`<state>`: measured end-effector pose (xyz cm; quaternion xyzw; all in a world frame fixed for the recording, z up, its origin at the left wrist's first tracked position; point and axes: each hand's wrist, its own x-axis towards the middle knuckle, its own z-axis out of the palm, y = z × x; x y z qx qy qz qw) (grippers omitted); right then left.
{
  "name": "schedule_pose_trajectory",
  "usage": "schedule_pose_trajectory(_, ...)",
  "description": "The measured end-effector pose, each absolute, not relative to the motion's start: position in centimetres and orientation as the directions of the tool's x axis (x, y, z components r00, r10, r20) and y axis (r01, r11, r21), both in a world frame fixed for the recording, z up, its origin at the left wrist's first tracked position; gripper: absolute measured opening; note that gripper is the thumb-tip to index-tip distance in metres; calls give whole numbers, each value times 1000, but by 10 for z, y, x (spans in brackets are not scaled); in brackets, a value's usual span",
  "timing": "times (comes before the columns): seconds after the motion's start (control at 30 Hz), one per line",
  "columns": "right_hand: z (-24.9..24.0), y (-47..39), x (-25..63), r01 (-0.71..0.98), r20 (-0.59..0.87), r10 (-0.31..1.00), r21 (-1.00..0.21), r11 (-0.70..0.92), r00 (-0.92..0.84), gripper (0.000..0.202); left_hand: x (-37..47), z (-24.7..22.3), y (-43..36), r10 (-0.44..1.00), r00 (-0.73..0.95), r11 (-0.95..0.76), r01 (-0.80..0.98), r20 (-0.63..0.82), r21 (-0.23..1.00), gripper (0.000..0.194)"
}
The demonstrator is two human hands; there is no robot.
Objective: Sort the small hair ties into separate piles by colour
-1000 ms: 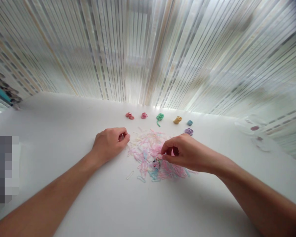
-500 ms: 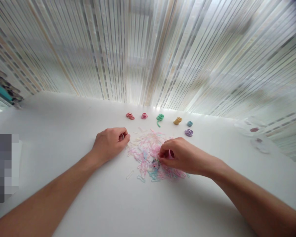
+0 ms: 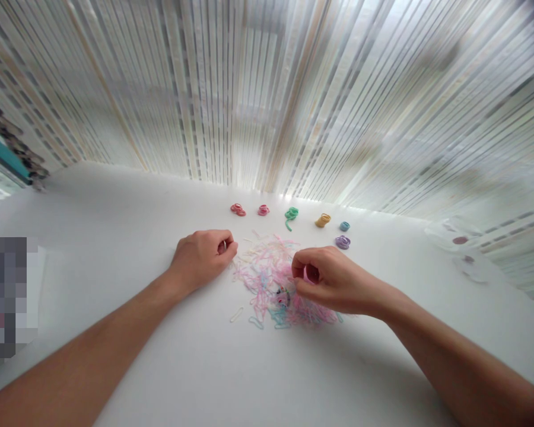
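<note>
A loose pile of thin pastel bands (image 3: 260, 281), pink, white and pale blue, lies on the white table. At its left edge rests my left hand (image 3: 204, 254), closed, with thumb and forefinger together; anything inside them is hidden. My right hand (image 3: 331, 276) is over the pile's right side, its thumb and fingertips pinched. Whether something small is between them I cannot make out. Just left of those fingertips, a small dark, multicoloured piece (image 3: 283, 295) sits among the bands. A single pale loop (image 3: 237, 314) lies apart at the front left.
Behind the pile are small bundles: red (image 3: 238, 209), pink (image 3: 263, 210), green (image 3: 291, 217), yellow (image 3: 323, 220), blue (image 3: 345, 226) and purple (image 3: 343, 242). A striped string curtain (image 3: 267, 107) hangs along the back edge. Clear objects (image 3: 469, 261) stand at right. A blurred-out patch covers the left edge.
My right hand has drawn slightly right, away from the dark multicoloured piece, which now shows more fully. My left hand keeps its place by the pile. The whole view has shifted a little.
</note>
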<state>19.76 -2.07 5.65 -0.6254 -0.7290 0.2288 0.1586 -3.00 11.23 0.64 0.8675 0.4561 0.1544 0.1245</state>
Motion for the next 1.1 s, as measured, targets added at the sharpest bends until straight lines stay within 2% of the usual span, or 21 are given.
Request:
schedule_pose_trajectory(0.23, 46, -17, 204, 678, -79, 992, -735, 7, -96, 6, -31, 5, 113, 831, 534, -552, 755, 157, 355, 27)
schedule_pose_trajectory(0.33, 42, -14, 207, 638, -94, 992, -770, -18, -86, 10, -30, 5, 113, 831, 533, -551, 753, 159, 359, 27)
schedule_pose_trajectory(0.47, 41, -14, 208, 713, -54, 994, -701, 29, -93, 24, -30, 5, 113, 836, 526, -545, 756, 159, 363, 27)
schedule_pose_trajectory(0.67, 46, -15, 206, 780, -49, 994, -624, 48, -101, 13, -30, 5, 112, 838, 522, -540, 756, 157, 369, 27)
schedule_pose_trajectory(0.83, 49, -16, 208, 789, 66, 991, -601, 130, -113, 15, -30, 6, 112, 838, 525, -539, 753, 149, 377, 27)
schedule_pose_trajectory(1.1, 47, -16, 210, 829, 139, 980, -525, 194, -141, 23, -31, 6, 113, 835, 530, -542, 751, 146, 377, 29)
